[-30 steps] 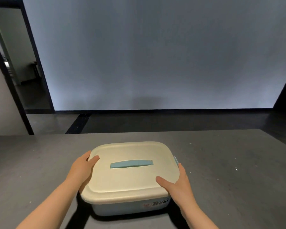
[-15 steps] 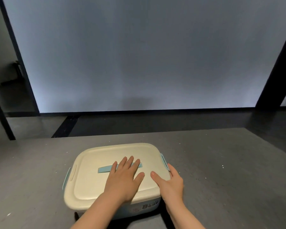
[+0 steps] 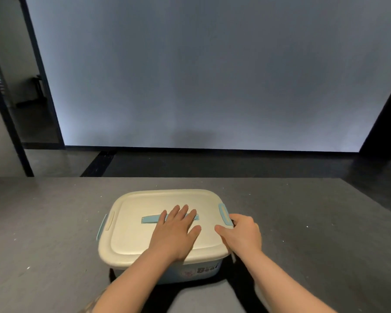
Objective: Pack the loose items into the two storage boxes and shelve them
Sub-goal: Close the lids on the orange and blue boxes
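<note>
A light blue storage box (image 3: 199, 271) with a cream lid (image 3: 133, 236) stands on the grey table (image 3: 43, 233) in front of me. My left hand (image 3: 175, 231) lies flat on the lid, fingers straight over the blue lid handle (image 3: 150, 219). My right hand (image 3: 240, 233) curls its fingers round the blue side latch (image 3: 223, 214) on the box's right edge, thumb lying on the lid. A second blue latch (image 3: 101, 227) shows on the left side. What the box contains is hidden.
The table's far edge (image 3: 190, 177) runs across the middle of the view, with dark floor and a pale wall beyond. A doorway (image 3: 20, 86) opens at the left and a dark post (image 3: 384, 114) leans at the right.
My left hand left the box's left edge and now presses flat on the lid's middle. My right hand slid along the right edge and curled round the side latch.
</note>
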`<state>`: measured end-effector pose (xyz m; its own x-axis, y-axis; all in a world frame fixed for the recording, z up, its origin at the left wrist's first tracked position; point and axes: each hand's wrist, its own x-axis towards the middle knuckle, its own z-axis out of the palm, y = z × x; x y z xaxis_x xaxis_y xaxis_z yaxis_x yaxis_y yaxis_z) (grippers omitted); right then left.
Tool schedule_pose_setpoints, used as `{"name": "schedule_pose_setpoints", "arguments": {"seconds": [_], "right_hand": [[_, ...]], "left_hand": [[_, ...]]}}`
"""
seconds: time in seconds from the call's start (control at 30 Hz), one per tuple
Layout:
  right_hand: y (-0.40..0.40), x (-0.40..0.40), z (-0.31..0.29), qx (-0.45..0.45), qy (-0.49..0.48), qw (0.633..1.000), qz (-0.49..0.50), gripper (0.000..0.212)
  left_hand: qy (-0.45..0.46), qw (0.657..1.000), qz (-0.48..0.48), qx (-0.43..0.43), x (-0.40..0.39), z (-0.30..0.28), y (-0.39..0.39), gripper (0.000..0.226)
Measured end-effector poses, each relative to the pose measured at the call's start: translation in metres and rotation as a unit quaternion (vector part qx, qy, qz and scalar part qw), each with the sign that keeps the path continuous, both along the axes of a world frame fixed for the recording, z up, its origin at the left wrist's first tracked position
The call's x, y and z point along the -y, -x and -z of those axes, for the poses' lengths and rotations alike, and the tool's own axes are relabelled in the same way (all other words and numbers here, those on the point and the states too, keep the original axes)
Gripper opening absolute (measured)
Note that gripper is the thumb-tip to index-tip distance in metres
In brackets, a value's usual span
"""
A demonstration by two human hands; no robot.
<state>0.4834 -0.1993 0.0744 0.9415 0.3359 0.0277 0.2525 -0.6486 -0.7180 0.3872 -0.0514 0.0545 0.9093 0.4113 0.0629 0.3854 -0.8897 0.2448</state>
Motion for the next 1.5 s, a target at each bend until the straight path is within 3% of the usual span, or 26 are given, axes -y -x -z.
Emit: {"name": "schedule_pose_setpoints", "arguments": {"seconds": [0.13, 0.23, 0.33, 0.4, 0.5, 0.57, 0.67, 1.07, 1.5], "right_hand": [[-0.005, -0.013, -0.014, -0.047, 0.05, 0.995, -0.077, 0.066], [0.02, -0.037, -0.012, 0.092, 0.149, 0.971, -0.162, 0.066], [0.062, -0.065, 0.011, 0.147, 0.198, 0.918, -0.309, 0.057], [0.073, -0.078, 0.018, 0.175, 0.231, 0.897, -0.335, 0.055], [0.072, -0.093, 0.016, 0.181, 0.245, 0.885, -0.351, 0.055], [0.071, -0.099, 0.016, 0.178, 0.244, 0.883, -0.359, 0.055], [0.07, -0.1, 0.019, 0.178, 0.234, 0.888, -0.353, 0.055], [0.074, -0.101, 0.02, 0.185, 0.236, 0.892, -0.339, 0.054], [0.083, -0.096, 0.025, 0.164, 0.235, 0.911, -0.298, 0.056]], "left_hand": [[0.031, 0.993, -0.037, 0.11, 0.0, -0.007, 0.013, 0.048], [0.051, 0.964, -0.142, 0.219, -0.013, -0.008, 0.04, 0.043], [0.004, 0.946, -0.236, 0.224, -0.043, 0.002, 0.075, 0.046], [0.097, 0.925, -0.284, 0.233, -0.059, 0.008, 0.094, 0.046], [0.338, 0.844, -0.308, 0.279, -0.067, 0.006, 0.102, 0.06], [0.379, 0.809, -0.327, 0.308, -0.064, 0.009, 0.101, 0.061], [0.399, 0.763, -0.343, 0.375, -0.058, 0.009, 0.101, 0.041], [0.262, 0.834, -0.33, 0.355, -0.056, 0.004, 0.101, 0.049], [0.215, 0.877, -0.291, 0.317, -0.061, 0.002, 0.098, 0.052]]}}
